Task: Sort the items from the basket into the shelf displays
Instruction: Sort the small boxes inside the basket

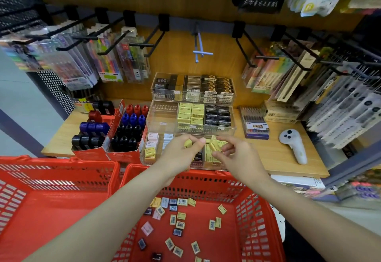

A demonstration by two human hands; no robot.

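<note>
Both hands are reaching forward over the far rim of a red basket (206, 210) toward the lowest tier of a clear stepped display case (165, 117) standing on the wooden shelf (278, 154). The left hand (181, 154) is curling its fingers round a small yellow eraser (188, 143), pinching it between thumb and fingertips. The right hand (237, 154) is pinching another yellow eraser (214, 146) just beside it, with its remaining fingers loosely bent. The two hands are sitting close together, nearly touching, right above the front compartments of the case.

That front tier is holding pink (152, 136), white and yellow erasers in separate sections. The middle tier is showing yellow packs (190, 115) next to black ones (217, 115), with its left section bare. The top tier is carrying black and gold boxes (193, 86).

On the basket floor many small erasers (177, 220) are lying scattered, mostly yellow with barcodes facing up, together with a few pink, white and black ones. A second red basket (51, 200) is standing to the left, touching the first.

Left of the case, red cardboard trays are holding red, blue and black round bottles (129, 130). To the right, a pen box (255, 123) and a white controller (292, 144) are lying on the shelf. Pen packs (107, 55) are hanging from black hooks above.
</note>
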